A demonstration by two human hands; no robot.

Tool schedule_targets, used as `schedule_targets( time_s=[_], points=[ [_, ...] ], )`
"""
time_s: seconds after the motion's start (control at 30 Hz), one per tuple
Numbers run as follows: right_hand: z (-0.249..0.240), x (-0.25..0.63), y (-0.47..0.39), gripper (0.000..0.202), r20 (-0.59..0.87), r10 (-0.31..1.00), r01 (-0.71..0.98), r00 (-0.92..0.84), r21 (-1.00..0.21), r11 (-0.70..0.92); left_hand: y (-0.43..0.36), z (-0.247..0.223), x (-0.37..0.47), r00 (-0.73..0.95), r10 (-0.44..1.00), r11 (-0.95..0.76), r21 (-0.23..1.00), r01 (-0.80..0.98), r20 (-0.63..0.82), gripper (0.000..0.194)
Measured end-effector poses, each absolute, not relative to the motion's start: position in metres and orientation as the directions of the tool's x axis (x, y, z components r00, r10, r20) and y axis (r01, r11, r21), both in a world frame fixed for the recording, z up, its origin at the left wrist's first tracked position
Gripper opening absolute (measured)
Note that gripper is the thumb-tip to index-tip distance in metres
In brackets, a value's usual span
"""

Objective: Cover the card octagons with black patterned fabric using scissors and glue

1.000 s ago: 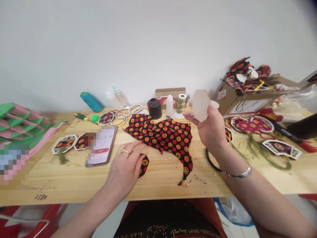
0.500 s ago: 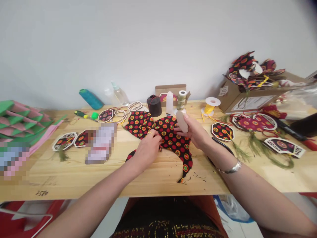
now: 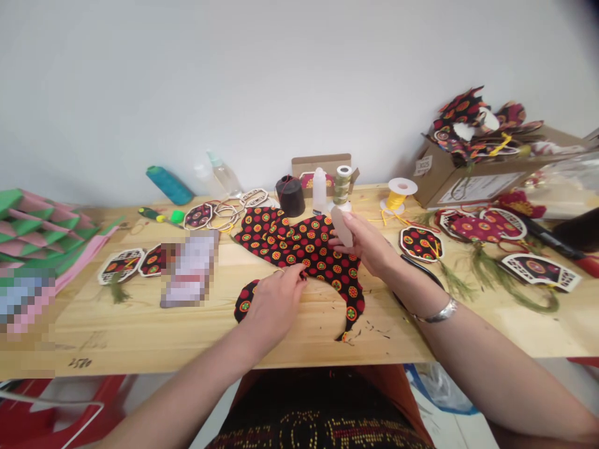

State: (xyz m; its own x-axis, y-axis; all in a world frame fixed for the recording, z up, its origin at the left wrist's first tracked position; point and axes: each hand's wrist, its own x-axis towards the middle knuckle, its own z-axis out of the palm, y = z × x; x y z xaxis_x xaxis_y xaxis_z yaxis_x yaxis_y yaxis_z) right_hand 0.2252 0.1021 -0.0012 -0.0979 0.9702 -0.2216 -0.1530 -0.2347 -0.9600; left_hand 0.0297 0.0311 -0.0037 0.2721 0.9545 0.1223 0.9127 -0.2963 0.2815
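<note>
The right grip (image 3: 367, 244) holds a pale flat piece (image 3: 342, 227) between thumb and fingers, raised over the right part of the patterned cloth (image 3: 322, 252) and tilted, its narrow side towards the view. The left grip (image 3: 275, 302) is narrow, its fingertips close together at the lower edge of that cloth; whether they pinch it I cannot tell. The cloth, black with red and yellow rounds, lies on the worktop (image 3: 140, 340) ahead of the left grip and reaches under the right one, its thin tail curving down between the two forearms. A small dark cloth piece (image 3: 243, 300) lies just left of the left grip, partly hidden by that hand and wrist.

Further left of the left grip is a phone (image 3: 193, 265), its screen blurred out in part. Beyond both grips stand a black thread cone (image 3: 291, 198), a white bottle (image 3: 319, 192) and an olive thread spool (image 3: 343, 186), near one another. Ahead and to the right of the right grip is a yellow spool (image 3: 396, 199); nearer on that side lies an octagonal piece (image 3: 420, 243) with a green tassel (image 3: 456, 282)
</note>
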Motion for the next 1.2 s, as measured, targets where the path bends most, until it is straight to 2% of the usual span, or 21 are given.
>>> schedule_targets(
  time_s=[0.1, 0.17, 0.2, 0.3, 0.4, 0.43, 0.5, 0.53, 0.6, 0.63, 0.7, 0.73, 0.77, 0.8, 0.83, 0.87, 0.93, 1.0, 1.03, 1.1, 1.2],
  points=[
    [0.002, 0.225, 0.102, 0.040, -0.233, 0.968, -0.154, -0.095, -0.957, -0.245, 0.032, -0.011, 0.032, 0.329, 0.933, -0.349, 0.138, 0.927, 0.144, 0.020],
    [0.003, 0.226, 0.102, 0.038, -0.237, 0.967, -0.151, -0.095, -0.957, -0.249, 0.028, -0.009, 0.026, 0.351, 0.918, -0.376, 0.127, 0.918, 0.182, 0.020],
    [0.004, 0.226, 0.101, 0.039, -0.238, 0.966, -0.149, -0.098, -0.957, -0.251, 0.024, -0.004, 0.021, 0.343, 0.915, -0.380, 0.170, 0.909, 0.211, 0.021],
    [0.004, 0.226, 0.102, 0.043, -0.241, 0.965, -0.145, -0.106, -0.956, -0.255, 0.014, 0.018, 0.003, 0.302, 0.904, -0.418, 0.475, 0.775, 0.302, 0.014],
    [0.002, 0.226, 0.102, 0.045, -0.233, 0.966, -0.136, -0.110, -0.959, -0.247, 0.007, 0.038, -0.014, 0.205, 0.950, -0.308, 0.826, 0.471, 0.237, 0.011],
    [0.002, 0.226, 0.102, 0.045, -0.232, 0.967, -0.132, -0.110, -0.960, -0.245, 0.006, 0.042, -0.019, 0.212, 0.955, -0.268, 0.910, 0.315, 0.208, 0.011],
    [0.001, 0.226, 0.102, 0.044, -0.236, 0.965, -0.125, -0.111, -0.960, -0.249, 0.005, 0.045, -0.027, 0.193, 0.961, -0.215, 0.974, 0.073, 0.198, 0.008],
    [0.001, 0.226, 0.102, 0.044, -0.241, 0.964, -0.120, -0.113, -0.960, -0.254, 0.005, 0.045, -0.031, 0.171, 0.962, -0.220, 0.975, 0.022, 0.214, 0.008],
    [0.001, 0.227, 0.101, 0.043, -0.242, 0.962, -0.107, -0.123, -0.961, -0.255, 0.005, 0.048, -0.036, 0.160, 0.955, -0.262, 0.963, 0.070, 0.248, 0.011],
    [0.002, 0.227, 0.101, 0.043, -0.239, 0.962, -0.100, -0.129, -0.962, -0.253, 0.004, 0.051, -0.038, 0.218, 0.943, -0.283, 0.950, 0.132, 0.250, 0.014],
    [0.002, 0.227, 0.101, 0.042, -0.234, 0.963, -0.085, -0.136, -0.965, -0.246, 0.002, 0.061, -0.038, 0.501, 0.853, -0.286, 0.932, 0.221, 0.143, 0.021],
    [0.002, 0.228, 0.100, 0.041, -0.231, 0.963, -0.079, -0.138, -0.967, -0.243, 0.001, 0.068, -0.037, 0.735, 0.677, -0.266, 0.944, 0.194, 0.040, 0.023],
    [0.003, 0.228, 0.100, 0.042, -0.228, 0.963, -0.071, -0.142, -0.968, -0.240, 0.001, 0.074, -0.036, 0.899, 0.431, -0.221, 0.957, 0.187, -0.076, 0.025],
    [0.003, 0.228, 0.099, 0.042, -0.223, 0.963, -0.062, -0.148, -0.970, -0.234, 0.001, 0.079, -0.034, 0.978, 0.178, -0.177, 0.974, 0.138, -0.106, 0.027],
    [0.003, 0.228, 0.099, 0.043, -0.214, 0.964, -0.055, -0.156, -0.973, -0.225, 0.003, 0.082, -0.032, 0.990, 0.114, -0.138, 0.985, 0.102, -0.087, 0.028],
    [0.003, 0.227, 0.098, 0.044, -0.201, 0.966, -0.053, -0.162, -0.976, -0.212, 0.006, 0.083, -0.029, 0.970, 0.198, -0.119, 0.979, 0.168, -0.143, 0.028],
    [0.002, 0.227, 0.098, 0.044, -0.167, 0.974, -0.069, -0.156, -0.981, -0.180, 0.017, 0.076, -0.023, 0.804, 0.540, -0.122, 0.921, 0.369, -0.250, 0.031],
    [0.000, 0.227, 0.099, 0.045, -0.125, 0.983, -0.115, -0.135, -0.983, -0.140, 0.032, 0.059, -0.014, 0.588, 0.792, -0.250, 0.792, 0.557, -0.164, 0.031],
    [-0.001, 0.228, 0.100, 0.045, -0.107, 0.986, -0.142, -0.124, -0.982, -0.124, 0.041, 0.049, -0.009, 0.560, 0.826, -0.367, 0.700, 0.613, -0.058, 0.030],
    [-0.003, 0.228, 0.102, 0.046, -0.095, 0.988, -0.175, -0.119, -0.978, -0.115, 0.057, 0.029, 0.001, 0.607, 0.790, -0.555, 0.521, 0.648, 0.087, 0.034],
    [-0.005, 0.229, 0.103, 0.049, -0.126, 0.985, -0.153, -0.121, -0.978, -0.143, 0.071, 0.008, 0.008, 0.647, 0.759, -0.631, 0.335, 0.700, 0.080, 0.031]
  ],
)
